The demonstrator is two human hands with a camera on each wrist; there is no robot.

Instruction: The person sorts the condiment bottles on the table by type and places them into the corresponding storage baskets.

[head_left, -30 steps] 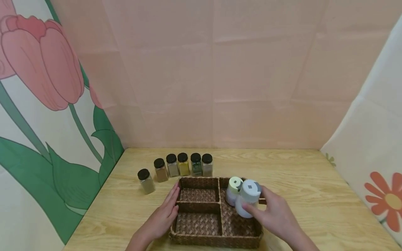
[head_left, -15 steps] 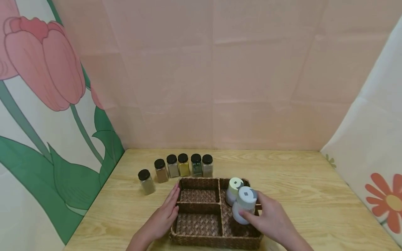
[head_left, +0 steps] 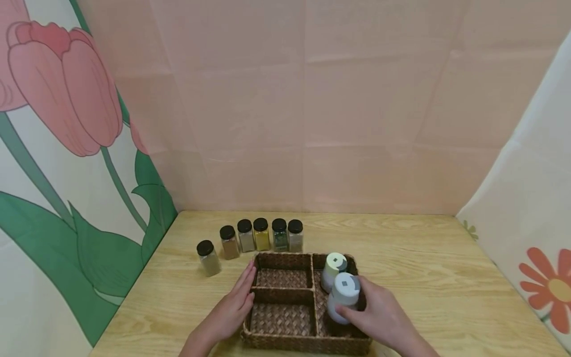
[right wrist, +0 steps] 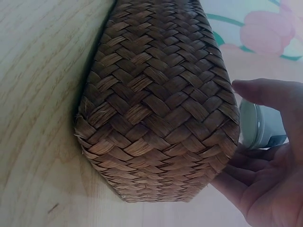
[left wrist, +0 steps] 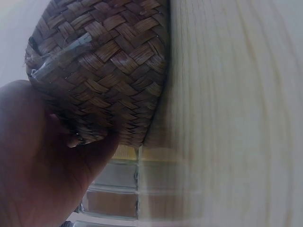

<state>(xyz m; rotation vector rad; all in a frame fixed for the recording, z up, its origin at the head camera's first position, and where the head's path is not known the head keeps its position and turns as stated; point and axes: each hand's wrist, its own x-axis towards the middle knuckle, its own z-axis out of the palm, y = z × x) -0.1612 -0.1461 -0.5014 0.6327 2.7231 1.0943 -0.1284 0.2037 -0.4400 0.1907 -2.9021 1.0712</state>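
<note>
On wood-grain tbl (head_left: pixel 428 287), pink cloth (head_left: pixel 241 109) behind, floral cloths (head_left: pixel 522 208) each side: R hand (head_left: pixel 379 310) grips white-capped btl (head_left: pixel 344 296) in R compt. of basket (head_left: pixel 281 341); base hard to see, maybe touching floor. L hand (head_left: pixel 229 302) straight-fingered vs. basket's L side; forearms (head_left: pixel 198 343) cut off. 1 basket, 1 white-capped + 1 yellow-capped btl (head_left: pixel 333 270), 6 black-capped jars (head_left: pixel 261 238).

Brown zigzag weave covers the basket (head_left: pixel 308 343). The near shaker (head_left: pixel 343 297) has a bluish-white, grey-marked cap, the far shaker (head_left: pixel 332 270) a pale yellow one. Black lids top the jars (head_left: pixel 261 240), one yellow inside, one green. Straw-coloured grain streaks the worktop (head_left: pixel 415 258). Pink-and-green tulips (head_left: pixel 80 99) pattern the left cloth (head_left: pixel 76 178), an orange flower (head_left: pixel 552 290) the right cloth (head_left: pixel 522 203); the far cloth (head_left: pixel 303 106) is plain pink.
</note>
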